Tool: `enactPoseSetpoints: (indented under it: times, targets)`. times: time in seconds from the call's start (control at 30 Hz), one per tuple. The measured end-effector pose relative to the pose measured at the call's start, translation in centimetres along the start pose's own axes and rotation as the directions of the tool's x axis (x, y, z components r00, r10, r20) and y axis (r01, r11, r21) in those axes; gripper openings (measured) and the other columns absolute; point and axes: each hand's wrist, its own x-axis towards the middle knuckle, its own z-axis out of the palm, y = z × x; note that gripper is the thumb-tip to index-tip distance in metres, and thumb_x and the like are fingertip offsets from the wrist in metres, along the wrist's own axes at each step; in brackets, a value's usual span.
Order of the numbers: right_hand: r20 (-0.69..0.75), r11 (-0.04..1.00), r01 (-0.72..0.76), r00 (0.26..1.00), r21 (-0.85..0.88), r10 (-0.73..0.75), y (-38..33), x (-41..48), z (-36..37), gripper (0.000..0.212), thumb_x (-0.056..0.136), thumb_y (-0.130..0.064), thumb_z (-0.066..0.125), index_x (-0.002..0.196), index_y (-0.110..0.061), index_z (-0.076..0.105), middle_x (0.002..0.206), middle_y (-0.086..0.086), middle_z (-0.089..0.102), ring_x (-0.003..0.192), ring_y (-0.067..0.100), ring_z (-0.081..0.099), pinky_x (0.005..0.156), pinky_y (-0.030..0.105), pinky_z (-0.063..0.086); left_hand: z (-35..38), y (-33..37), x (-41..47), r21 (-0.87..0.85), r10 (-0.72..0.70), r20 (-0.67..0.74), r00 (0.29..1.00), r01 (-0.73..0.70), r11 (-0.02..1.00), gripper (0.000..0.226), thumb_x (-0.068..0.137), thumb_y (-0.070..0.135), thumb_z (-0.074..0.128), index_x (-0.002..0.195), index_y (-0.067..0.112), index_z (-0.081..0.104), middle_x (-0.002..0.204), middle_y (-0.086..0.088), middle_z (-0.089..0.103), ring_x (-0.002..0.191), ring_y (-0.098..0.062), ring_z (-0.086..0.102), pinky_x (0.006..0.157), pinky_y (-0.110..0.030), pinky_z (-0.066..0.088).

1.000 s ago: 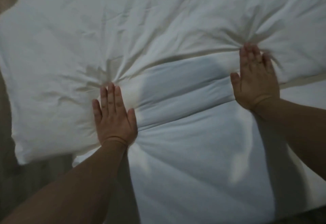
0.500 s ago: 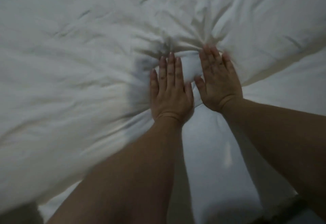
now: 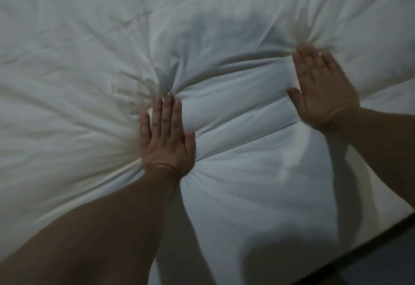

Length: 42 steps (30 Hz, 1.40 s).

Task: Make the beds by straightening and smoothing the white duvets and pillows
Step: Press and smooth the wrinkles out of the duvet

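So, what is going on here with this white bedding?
A person is making a bed. The left hand and the right hand lie flat with straight fingers and press down where the wrinkled white pillow meets the white duvet. Creases fan out in the fabric ahead of each hand, so the pillow is not yet smooth. The right hand looks blurred.

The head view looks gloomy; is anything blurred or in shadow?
Head view: dim, greyish light with no glare; the right hand is smeared by motion blur at its fingertips, the left hand is sharper; dark arm shadows fall across the white duvet below both hands.
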Motion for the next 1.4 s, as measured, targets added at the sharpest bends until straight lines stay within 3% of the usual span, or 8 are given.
enactPoseSetpoints:
  times: [0.57,1.1,1.23,1.33,1.4]
  targets:
    - [-0.211,0.975,0.122,0.974,0.186,-0.082,1.0,0.4,3.7,0.074,0.099,-0.042,0.037,0.159,-0.002,0.021,0.167,0.015,0.019,0.155,0.027,0.016,0.127,0.039,0.004,0.4,0.8,0.2,0.098,-0.059,-0.067,0.996,0.065,0.993,0.079,0.092,0.045,0.035,0.161,0.01,0.016,0.168,-0.007,0.016,0.157,-0.022,0.006,0.126,-0.05,0.003]
    - [-0.21,0.981,0.104,0.975,0.165,-0.068,0.9,0.3,4.3,0.074,0.101,-0.045,0.029,0.16,-0.004,0.017,0.169,0.012,0.013,0.157,0.024,0.009,0.127,0.042,0.007,0.1,0.8,0.1,0.091,-0.049,-0.097,0.994,0.058,0.994,0.077,0.093,0.044,0.035,0.161,0.01,0.018,0.168,-0.007,0.018,0.157,-0.022,0.006,0.126,-0.049,0.003]
    - [-0.203,0.982,0.102,0.977,0.158,-0.069,1.1,0.4,4.7,0.075,0.099,-0.043,0.033,0.161,-0.004,0.015,0.169,0.012,0.012,0.157,0.024,0.008,0.127,0.039,0.003,-0.9,1.2,0.2,0.104,-0.033,-0.106,0.994,0.044,0.994,0.075,0.092,0.042,0.039,0.158,0.008,0.028,0.166,-0.008,0.025,0.155,-0.025,0.016,0.124,-0.054,0.013]
    - [-0.195,0.983,0.094,0.979,0.158,-0.063,1.2,0.3,4.8,0.075,0.099,-0.044,0.032,0.161,-0.004,0.015,0.169,0.013,0.013,0.157,0.024,0.008,0.127,0.038,0.002,-4.0,3.8,0.3,-0.071,-0.11,-0.19,0.976,0.099,0.993,0.07,0.089,0.039,0.046,0.151,0.006,0.043,0.158,-0.012,0.04,0.151,-0.027,0.031,0.121,-0.056,0.018]
    - [-0.193,0.984,0.091,0.979,0.151,-0.061,1.2,0.3,4.7,0.074,0.1,-0.044,0.031,0.161,-0.004,0.016,0.169,0.013,0.014,0.157,0.024,0.008,0.127,0.038,0.002,-5.5,9.2,1.7,-0.19,-0.038,-0.247,0.968,-0.01,0.982,0.065,0.092,0.033,0.049,0.149,0.001,0.044,0.154,-0.017,0.044,0.147,-0.031,0.036,0.121,-0.055,0.019]
